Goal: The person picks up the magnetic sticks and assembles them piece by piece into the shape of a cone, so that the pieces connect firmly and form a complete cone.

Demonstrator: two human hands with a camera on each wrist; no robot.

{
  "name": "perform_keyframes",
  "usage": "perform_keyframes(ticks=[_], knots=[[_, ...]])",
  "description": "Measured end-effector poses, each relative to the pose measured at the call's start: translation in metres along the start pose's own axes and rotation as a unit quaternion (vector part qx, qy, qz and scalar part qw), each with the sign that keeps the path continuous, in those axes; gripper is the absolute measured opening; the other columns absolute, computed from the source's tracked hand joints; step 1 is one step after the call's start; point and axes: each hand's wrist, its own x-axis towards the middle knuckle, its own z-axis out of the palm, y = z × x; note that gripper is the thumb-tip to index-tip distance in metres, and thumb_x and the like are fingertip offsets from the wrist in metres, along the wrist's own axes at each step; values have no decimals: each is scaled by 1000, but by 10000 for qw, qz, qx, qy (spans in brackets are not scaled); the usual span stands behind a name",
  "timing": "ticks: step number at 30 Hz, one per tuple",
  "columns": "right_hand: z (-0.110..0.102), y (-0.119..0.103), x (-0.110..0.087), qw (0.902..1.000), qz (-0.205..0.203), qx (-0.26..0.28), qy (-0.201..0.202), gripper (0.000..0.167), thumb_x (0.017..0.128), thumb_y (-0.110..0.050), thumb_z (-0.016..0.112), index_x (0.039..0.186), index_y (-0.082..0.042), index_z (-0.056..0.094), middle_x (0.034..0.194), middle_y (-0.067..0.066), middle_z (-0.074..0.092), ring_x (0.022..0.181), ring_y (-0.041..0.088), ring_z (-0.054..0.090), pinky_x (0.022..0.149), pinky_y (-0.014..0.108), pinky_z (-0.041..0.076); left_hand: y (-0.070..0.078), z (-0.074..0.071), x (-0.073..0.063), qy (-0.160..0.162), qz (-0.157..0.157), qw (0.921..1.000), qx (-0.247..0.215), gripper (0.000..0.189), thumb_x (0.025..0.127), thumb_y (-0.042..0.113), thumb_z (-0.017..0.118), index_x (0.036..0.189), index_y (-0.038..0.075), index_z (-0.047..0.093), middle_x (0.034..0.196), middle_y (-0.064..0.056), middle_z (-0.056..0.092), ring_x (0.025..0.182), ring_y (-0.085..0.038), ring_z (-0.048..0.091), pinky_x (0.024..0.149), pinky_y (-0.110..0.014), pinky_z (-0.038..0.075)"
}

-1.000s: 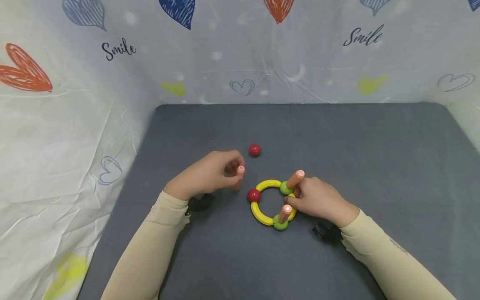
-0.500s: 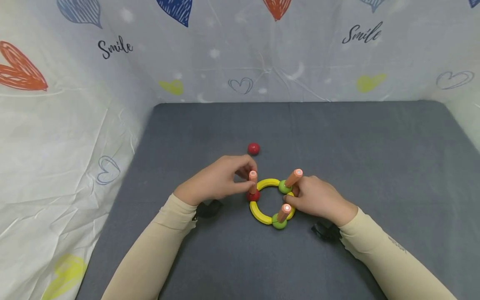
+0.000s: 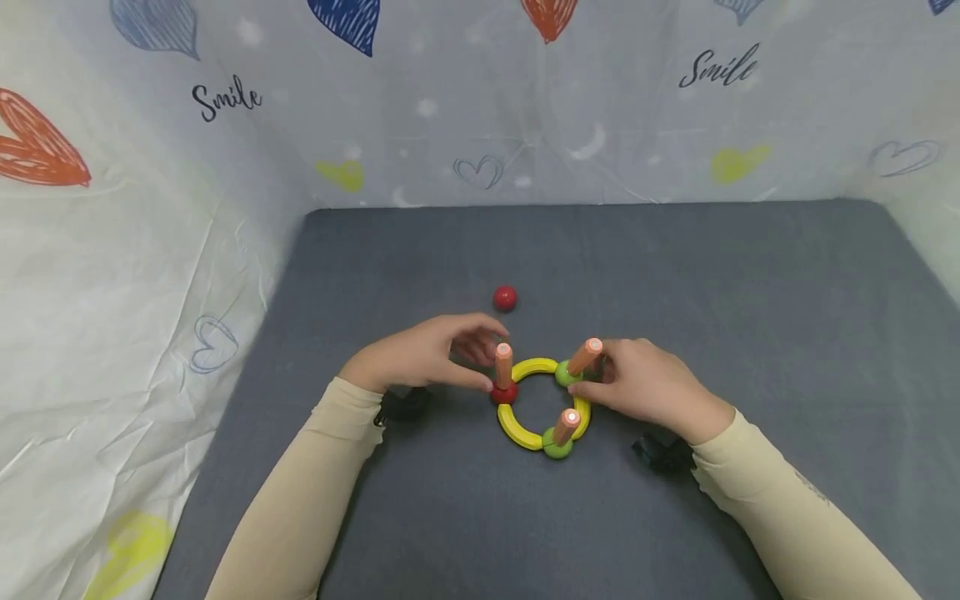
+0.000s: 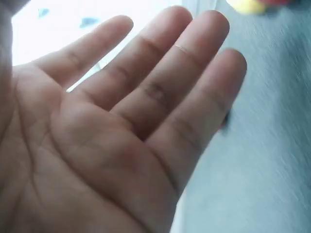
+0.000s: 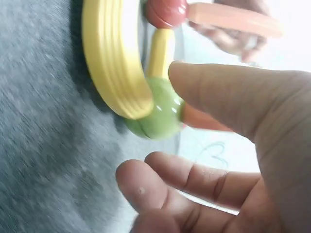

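Note:
A ring of yellow curved bars (image 3: 517, 431) joined by balls lies on the grey table. Its red ball (image 3: 504, 394) bears an upright orange stick (image 3: 503, 367). Two green balls (image 3: 557, 446) carry orange sticks as well, both leaning in the head view. My left hand (image 3: 420, 354) is beside the red ball, fingers spread and holding nothing; its straight fingers (image 4: 184, 116) fill the left wrist view. At the ring's right side, my right hand (image 3: 652, 383) has thumb and fingers apart, close to the far green ball (image 5: 163, 109) and its stick.
A loose red ball (image 3: 506, 297) lies on the grey table (image 3: 712, 292) beyond the ring. A white curtain (image 3: 600, 100) printed with hearts hangs along the back and left. Black straps (image 3: 663, 452) are on the wrists.
My left hand brought an orange stick rightward onto the ring's red ball, then let go and drew back slightly. My right hand loosened from the ring's right yellow bar.

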Motion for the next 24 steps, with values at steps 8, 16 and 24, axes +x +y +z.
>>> perform_keyframes(ticks=[8,16,24], knots=[[-11,-2,-4,9996,-96,109,251,22,90,-42,82,90,-26,67,65,-6,56,55,14,50,52,32,40,-40,-12,9,546,-547,9967,-252,61,91,22,85,143,6,57,121,-10,67,107,-22,69,94,-38,57],[-12,-4,-1,9951,-735,448,494,19,89,-30,86,102,-27,73,87,-11,67,60,13,53,57,30,47,-46,-8,33,1508,-1076,9802,699,58,95,31,80,144,15,55,97,-4,67,70,-22,64,68,-37,56],[-8,-3,-1,9783,-1809,631,791,21,89,-18,87,108,-17,78,94,-14,65,65,5,53,61,25,49,-42,-2,64,1742,-817,9673,1654,66,97,37,78,154,20,50,90,-2,62,73,-19,57,65,-34,48]])
